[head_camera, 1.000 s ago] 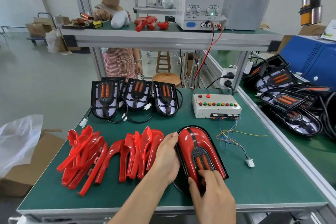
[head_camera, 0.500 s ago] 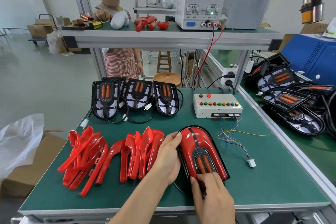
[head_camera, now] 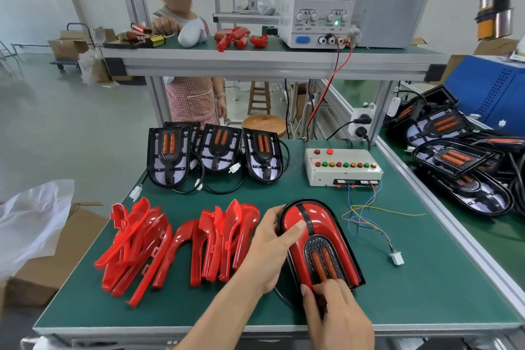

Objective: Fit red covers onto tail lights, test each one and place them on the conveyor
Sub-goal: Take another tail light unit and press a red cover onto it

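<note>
Red cover (head_camera: 301,216) sits on the tail light (head_camera: 321,247) near the bench (head_camera: 426,287) front; my left hand (head_camera: 270,250) curls round its left edge, thumb on top. My right hand (head_camera: 338,318) presses bent fingertips on its near end. Loose covers (head_camera: 176,241) lie beside, bare lights (head_camera: 213,153) behind. The supply (head_camera: 321,6) reads 0.000 CURRENT, 12.00 VOLTAGE.

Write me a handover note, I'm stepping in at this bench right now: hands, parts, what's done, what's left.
Left hand grips the far left edge of the covered tail light, thumb on top. Right hand presses its near end.
Loose red covers lie left of it; three bare tail lights stand behind.
Done: cover sits on this light.
Left: test it at the test box; the test connector lies loose. Then the conveyor.
</note>
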{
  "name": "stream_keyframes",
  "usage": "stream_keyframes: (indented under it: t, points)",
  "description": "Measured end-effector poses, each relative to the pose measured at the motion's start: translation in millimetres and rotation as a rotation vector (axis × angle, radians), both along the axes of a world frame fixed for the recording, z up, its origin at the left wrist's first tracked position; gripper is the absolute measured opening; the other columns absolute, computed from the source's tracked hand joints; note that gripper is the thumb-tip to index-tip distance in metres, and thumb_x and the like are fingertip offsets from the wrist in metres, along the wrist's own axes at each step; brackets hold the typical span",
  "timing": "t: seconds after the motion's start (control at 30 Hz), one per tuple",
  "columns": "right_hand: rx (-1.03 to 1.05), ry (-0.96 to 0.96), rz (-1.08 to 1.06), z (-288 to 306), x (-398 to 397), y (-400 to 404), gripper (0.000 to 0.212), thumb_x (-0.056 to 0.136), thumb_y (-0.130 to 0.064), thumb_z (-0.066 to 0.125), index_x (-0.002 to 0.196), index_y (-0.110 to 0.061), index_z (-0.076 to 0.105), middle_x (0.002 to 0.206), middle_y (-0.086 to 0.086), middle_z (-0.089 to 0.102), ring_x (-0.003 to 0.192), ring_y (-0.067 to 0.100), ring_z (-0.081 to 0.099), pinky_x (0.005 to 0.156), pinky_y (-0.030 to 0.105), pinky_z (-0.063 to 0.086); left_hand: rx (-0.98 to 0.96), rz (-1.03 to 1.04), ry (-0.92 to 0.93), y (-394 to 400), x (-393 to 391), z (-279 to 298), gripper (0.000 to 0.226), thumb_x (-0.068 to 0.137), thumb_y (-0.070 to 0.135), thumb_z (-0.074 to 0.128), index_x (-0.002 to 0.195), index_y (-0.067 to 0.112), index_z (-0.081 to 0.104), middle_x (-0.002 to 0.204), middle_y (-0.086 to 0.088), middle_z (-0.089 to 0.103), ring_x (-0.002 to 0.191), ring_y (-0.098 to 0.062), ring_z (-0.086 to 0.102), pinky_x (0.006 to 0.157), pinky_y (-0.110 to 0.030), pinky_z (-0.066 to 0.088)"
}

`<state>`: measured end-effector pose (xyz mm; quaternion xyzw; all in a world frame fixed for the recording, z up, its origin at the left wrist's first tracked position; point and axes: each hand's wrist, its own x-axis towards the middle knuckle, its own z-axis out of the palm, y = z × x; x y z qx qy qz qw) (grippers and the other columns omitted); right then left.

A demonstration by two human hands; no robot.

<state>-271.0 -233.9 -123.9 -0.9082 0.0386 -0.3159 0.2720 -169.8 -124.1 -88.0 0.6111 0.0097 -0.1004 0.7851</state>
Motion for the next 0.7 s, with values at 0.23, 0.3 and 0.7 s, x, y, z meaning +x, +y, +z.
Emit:
stream_keyframes:
  t: [0.23,0.3,0.7]
  points:
    - [-0.021,-0.013,-0.001,1.1,0.9,-1.4,0.031,0.061,-0.013,0.094,0.065,-0.012,0.063,0.069,0.003,0.062,0.046,0.022,0.057,0.039,0.024,0.049,0.030,0.030,-0.034,-4.9,3.2,-1.7,0.045,0.089,0.025,0.078,0.129,0.021,0.059,0.116,0.000,0.076,0.108,-0.016,0.072,0.100,-0.043,0.057]
    - [-0.017,-0.022,-0.001,-0.5,1.3,-1.4,0.030,0.063,-0.014,0.093,0.066,-0.012,0.063,0.068,0.003,0.061,0.046,0.022,0.057,0.039,0.023,0.049,0.028,0.011,-0.030,-5.0,2.8,-1.5,0.050,0.082,0.034,0.081,0.126,0.021,0.062,0.114,0.001,0.076,0.109,-0.017,0.072,0.101,-0.045,0.056]
    - [0.025,-0.116,-0.050,-11.2,1.3,1.5,0.035,0.085,-0.045,0.057,0.069,-0.016,0.067,0.068,-0.004,0.064,0.043,0.016,0.056,0.039,0.021,0.043,0.187,0.002,-0.095,-12.8,-23.4,-16.8,0.048,0.079,0.072,0.063,0.117,0.043,0.062,0.116,0.018,0.073,0.110,0.001,0.067,0.100,-0.031,0.051]
